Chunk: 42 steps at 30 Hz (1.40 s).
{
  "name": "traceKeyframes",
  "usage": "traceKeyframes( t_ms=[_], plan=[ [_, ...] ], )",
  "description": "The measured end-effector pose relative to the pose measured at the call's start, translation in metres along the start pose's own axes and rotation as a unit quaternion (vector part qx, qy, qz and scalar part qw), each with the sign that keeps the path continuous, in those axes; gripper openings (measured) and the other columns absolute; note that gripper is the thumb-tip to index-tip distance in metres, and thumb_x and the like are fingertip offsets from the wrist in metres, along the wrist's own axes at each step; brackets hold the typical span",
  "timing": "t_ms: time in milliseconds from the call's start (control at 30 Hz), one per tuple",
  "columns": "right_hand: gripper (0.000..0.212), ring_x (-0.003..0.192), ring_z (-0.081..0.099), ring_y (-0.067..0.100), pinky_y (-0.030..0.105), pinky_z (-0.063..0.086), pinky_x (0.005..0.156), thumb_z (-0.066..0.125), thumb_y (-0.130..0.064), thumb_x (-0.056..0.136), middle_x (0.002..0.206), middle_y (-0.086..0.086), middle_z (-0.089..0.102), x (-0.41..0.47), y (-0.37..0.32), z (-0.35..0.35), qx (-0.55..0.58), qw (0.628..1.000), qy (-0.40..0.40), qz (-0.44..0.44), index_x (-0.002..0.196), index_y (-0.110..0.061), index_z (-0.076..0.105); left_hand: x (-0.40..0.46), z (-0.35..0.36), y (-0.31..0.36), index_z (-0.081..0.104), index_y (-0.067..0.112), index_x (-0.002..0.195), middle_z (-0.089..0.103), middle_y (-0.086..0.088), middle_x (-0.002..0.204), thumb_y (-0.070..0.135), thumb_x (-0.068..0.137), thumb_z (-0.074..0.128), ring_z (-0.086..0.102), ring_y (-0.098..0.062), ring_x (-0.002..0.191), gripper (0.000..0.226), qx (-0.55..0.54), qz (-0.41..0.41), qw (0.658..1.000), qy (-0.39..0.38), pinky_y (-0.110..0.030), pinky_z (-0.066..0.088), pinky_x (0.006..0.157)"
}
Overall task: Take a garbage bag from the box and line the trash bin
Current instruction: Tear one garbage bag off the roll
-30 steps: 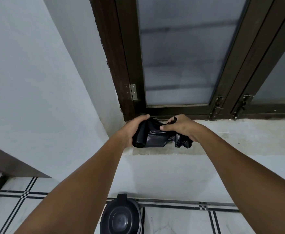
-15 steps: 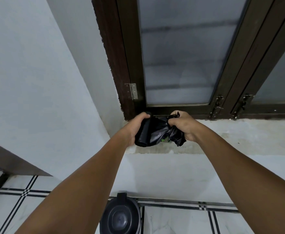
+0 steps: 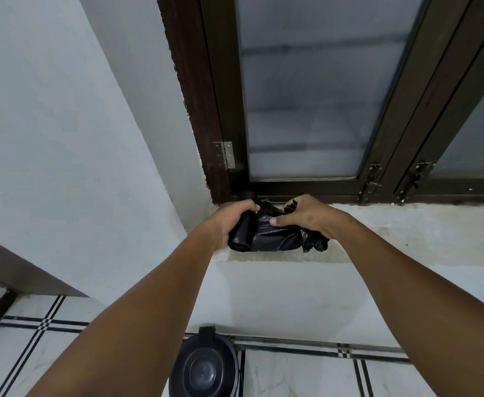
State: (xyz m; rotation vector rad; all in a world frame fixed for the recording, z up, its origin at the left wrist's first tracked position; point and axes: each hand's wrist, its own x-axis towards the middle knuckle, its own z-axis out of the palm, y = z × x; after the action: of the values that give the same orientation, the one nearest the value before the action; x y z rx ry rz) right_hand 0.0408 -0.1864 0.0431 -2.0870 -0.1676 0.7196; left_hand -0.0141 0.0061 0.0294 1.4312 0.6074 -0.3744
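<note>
On the windowsill (image 3: 392,236), the left hand (image 3: 232,222) grips a roll of bags (image 3: 242,230) pointing toward the window; the right hand (image 3: 306,216) clutches its loose black bag (image 3: 278,239). No box is discernible, perhaps hidden.

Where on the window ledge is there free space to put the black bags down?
The ledge is bare right of the right hand, below the window latches. The left corner is crowded: both hands, the left hand included, hold the garbage bags there.
</note>
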Motion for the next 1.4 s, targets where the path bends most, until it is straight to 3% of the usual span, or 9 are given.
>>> traceKeyframes(
  t_ms=[200,433,533,667,800,900,1067,1200,1400],
  plan=[
    [0.017,0.071,0.052,0.022,0.028,0.039,0.063,0.073,-0.018,0.076,0.073,0.004,0.057,0.002,-0.006,0.001,0.062,0.997,0.052,-0.007,0.07,-0.016,0.058,0.004,0.0,-0.002,0.068,0.012,0.119,0.075,-0.017,0.112,0.03,0.088,0.072,0.073,-0.035,0.1,0.036,-0.018,0.009,1.0,-0.013,-0.045,0.061,0.089],
    [0.017,0.066,0.062,0.027,0.04,0.056,0.063,0.064,-0.001,0.082,0.074,0.011,0.062,0.008,0.0,0.001,0.158,0.984,0.081,-0.017,0.078,-0.017,0.058,0.01,-0.004,-0.004,0.062,0.012,0.126,0.075,-0.017,0.111,0.021,0.083,0.079,0.075,-0.033,0.092,0.047,-0.007,0.035,0.999,0.021,-0.035,0.061,0.067],
    [0.014,0.076,0.065,0.029,0.048,0.059,0.077,0.063,-0.002,0.084,0.086,0.015,0.067,0.011,0.003,0.004,0.195,0.979,0.061,-0.017,0.09,-0.015,0.063,0.012,-0.003,-0.003,0.063,0.014,0.124,0.076,-0.016,0.108,0.022,0.082,0.08,0.076,-0.033,0.091,0.046,-0.02,0.052,0.998,0.035,-0.037,0.062,0.071],
    [0.015,0.089,0.074,0.029,0.04,0.06,0.081,0.074,-0.024,0.09,0.096,0.014,0.076,0.006,0.003,0.003,0.244,0.969,-0.022,-0.016,0.099,-0.012,0.069,0.012,0.0,-0.002,0.067,0.019,0.119,0.079,-0.008,0.104,0.037,0.08,0.085,0.077,-0.025,0.092,0.047,-0.017,0.09,0.995,0.047,-0.034,0.061,0.077],
    [0.036,0.09,0.077,0.025,0.038,0.061,0.081,0.08,-0.039,0.084,0.095,0.009,0.079,0.007,0.005,0.001,0.204,0.979,-0.015,-0.018,0.105,-0.011,0.073,0.015,0.002,-0.003,0.068,0.018,0.118,0.076,-0.005,0.107,0.036,0.081,0.083,0.074,-0.021,0.094,0.043,0.021,0.138,0.986,0.088,-0.032,0.058,0.081],
    [0.027,0.093,0.075,0.025,0.038,0.06,0.085,0.084,-0.028,0.083,0.096,0.008,0.078,0.012,0.008,0.001,0.16,0.986,0.031,-0.024,0.104,-0.015,0.075,0.017,0.003,-0.003,0.068,0.016,0.114,0.074,-0.006,0.104,0.027,0.083,0.081,0.072,-0.02,0.088,0.036,0.045,0.145,0.982,0.116,-0.029,0.055,0.071],
    [0.017,0.093,0.072,0.024,0.03,0.059,0.079,0.084,-0.009,0.08,0.096,0.006,0.074,0.011,0.007,0.003,0.155,0.983,0.072,-0.063,0.094,-0.015,0.077,0.021,0.006,-0.004,0.062,0.019,0.117,0.07,-0.003,0.109,0.037,0.08,0.081,0.069,-0.023,0.096,0.045,0.093,0.163,0.968,0.164,-0.039,0.059,0.088],
    [0.02,0.084,0.075,0.021,0.032,0.061,0.075,0.088,-0.022,0.077,0.09,0.006,0.077,0.008,0.005,0.002,0.192,0.978,0.058,-0.06,0.092,-0.017,0.075,0.014,0.01,0.002,0.054,0.016,0.123,0.066,-0.009,0.114,0.037,0.09,0.061,0.066,-0.023,0.095,0.04,0.066,0.119,0.982,0.132,-0.032,0.051,0.07],
    [0.018,0.08,0.068,0.019,0.027,0.052,0.069,0.087,-0.019,0.079,0.086,0.006,0.072,0.012,0.004,0.001,0.141,0.983,0.101,-0.068,0.085,-0.015,0.07,0.014,0.013,-0.001,0.06,0.014,0.122,0.066,-0.006,0.112,0.042,0.081,0.081,0.066,-0.025,0.101,0.054,0.187,0.19,0.953,0.142,-0.044,0.058,0.091]
  ],
)
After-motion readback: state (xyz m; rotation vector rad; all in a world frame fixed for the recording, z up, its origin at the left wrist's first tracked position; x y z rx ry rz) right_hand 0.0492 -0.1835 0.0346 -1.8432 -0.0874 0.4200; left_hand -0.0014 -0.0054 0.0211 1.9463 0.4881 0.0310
